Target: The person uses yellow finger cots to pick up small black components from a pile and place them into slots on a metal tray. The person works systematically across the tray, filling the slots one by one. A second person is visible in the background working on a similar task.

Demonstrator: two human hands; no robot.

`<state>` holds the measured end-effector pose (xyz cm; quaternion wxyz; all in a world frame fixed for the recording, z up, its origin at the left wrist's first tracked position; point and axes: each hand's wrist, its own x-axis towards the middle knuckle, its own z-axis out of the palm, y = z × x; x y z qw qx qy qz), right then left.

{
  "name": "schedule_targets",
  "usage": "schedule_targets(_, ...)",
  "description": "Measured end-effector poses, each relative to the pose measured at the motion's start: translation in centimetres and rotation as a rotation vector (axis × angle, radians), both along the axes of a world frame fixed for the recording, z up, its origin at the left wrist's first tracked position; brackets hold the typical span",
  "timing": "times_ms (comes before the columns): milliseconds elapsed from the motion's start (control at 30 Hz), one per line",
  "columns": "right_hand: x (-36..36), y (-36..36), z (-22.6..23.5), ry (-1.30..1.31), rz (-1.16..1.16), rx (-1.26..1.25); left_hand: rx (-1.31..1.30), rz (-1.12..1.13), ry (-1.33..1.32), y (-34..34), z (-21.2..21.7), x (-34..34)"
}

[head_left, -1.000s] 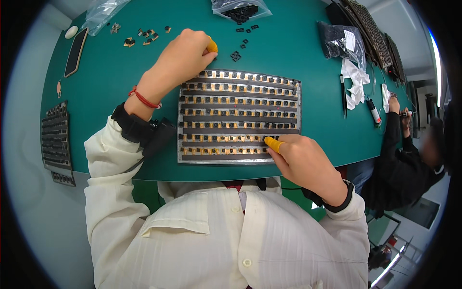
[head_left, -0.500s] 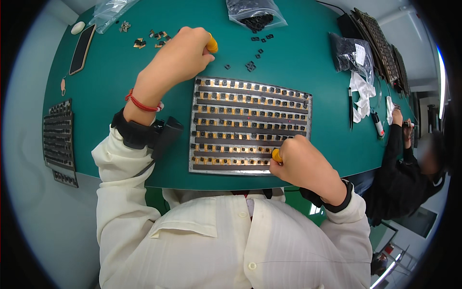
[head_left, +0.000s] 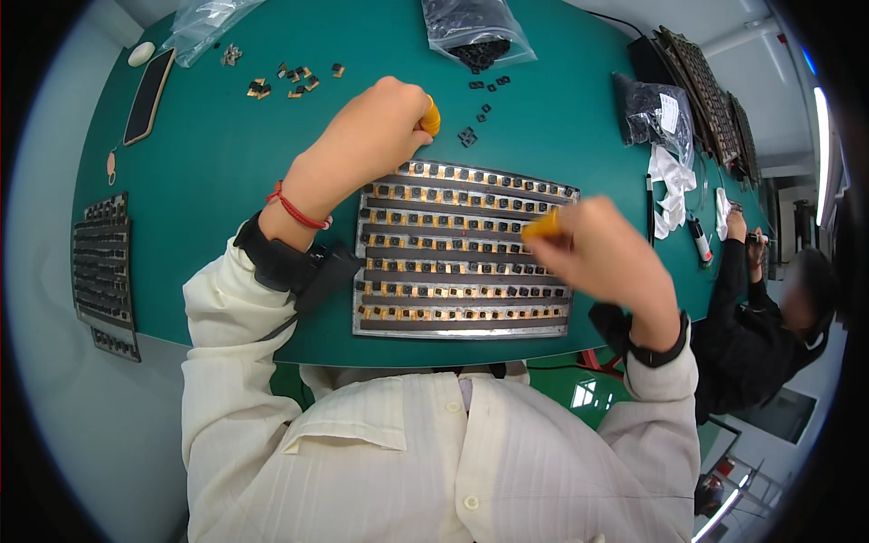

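A metal tray (head_left: 460, 331) lies in front of me, with rows of small black square pieces seated on gold-coloured parts. Over its far edge, toward the left, is my left hand (head_left: 385, 118), its fingers closed in a pinch and a yellow finger cover on one of them. Whatever it may grip is hidden. My right hand (head_left: 602, 249), blurred, hovers above the tray's right side. Its fingers look curled together, with a yellow cover at the tip, and I cannot make out what is in them. Loose black pieces (head_left: 467, 137) lie just beyond the tray.
Small black-and-gold parts (head_left: 297, 81) lie at the far left near a phone (head_left: 149, 97). A clear bag of black pieces (head_left: 480, 36) is at the back. Another filled tray (head_left: 101, 262) sits left. Right are a dark bag (head_left: 654, 113), tissue (head_left: 670, 190), a marker (head_left: 700, 242), stacked trays and a co-worker.
My left hand has come right and nearer, to the tray's far edge. My right hand has risen from the near rows toward the tray's upper right. The whole view has shifted slightly.
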<state>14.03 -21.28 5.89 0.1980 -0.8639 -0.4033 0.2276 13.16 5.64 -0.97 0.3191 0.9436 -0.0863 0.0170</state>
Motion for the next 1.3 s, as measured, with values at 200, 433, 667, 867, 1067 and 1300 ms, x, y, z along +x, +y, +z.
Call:
schedule_targets(200,5.9,4.4,-3.3,-0.046,-0.157,0.109,0.112,0.072,0.019,0.5,0.4,-0.5)
schedule_targets(433,5.9,8.3,-4.1,-0.115,-0.216,0.016,0.104,0.132,0.001,1.1,-0.2,-0.6)
schedule_targets(667,6.0,7.6,-4.1,-0.050,-0.162,0.068,0.113,0.138,0.006,1.0,-0.1,-0.7)
schedule_targets(867,5.8,7.4,-4.0,-0.016,-0.189,0.088,0.138,0.135,-0.004,0.9,-0.2,-0.7)
schedule_targets(1067,5.3,7.6,-4.2,-0.107,-0.157,0.121,0.060,0.093,-0.016,1.1,1.4,-1.7)
schedule_targets(1300,5.4,6.8,-4.0,-0.156,-0.092,0.119,0.066,-0.163,-0.044,-2.2,2.5,-7.6)
